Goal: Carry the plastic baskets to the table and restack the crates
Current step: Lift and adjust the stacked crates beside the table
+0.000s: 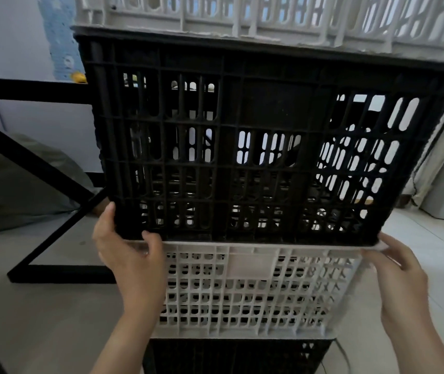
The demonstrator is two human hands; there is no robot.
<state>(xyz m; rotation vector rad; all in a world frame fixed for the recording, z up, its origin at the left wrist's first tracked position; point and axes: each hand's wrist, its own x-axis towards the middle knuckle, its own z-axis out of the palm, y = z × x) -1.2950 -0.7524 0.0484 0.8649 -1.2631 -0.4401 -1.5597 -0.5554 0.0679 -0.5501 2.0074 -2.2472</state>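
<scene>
A tall stack of slotted plastic crates fills the head view. From the top down: a white crate [269, 20], a large black crate [264, 109], a second white crate [242, 292] and a black crate [229, 354] at the bottom. My left hand [126, 247] holds the lower left corner of the large black crate, thumb on its front face. My right hand [396, 268] grips the lower right corner, where the black crate meets the rim of the white one beneath. The backs of the crates are hidden.
A black metal table frame [53, 272] with crossed legs stands left of the stack on the pale floor. A grey-green bag [18, 184] lies behind it. A light wall is at the back left, and a curtain [436, 163] hangs at the right.
</scene>
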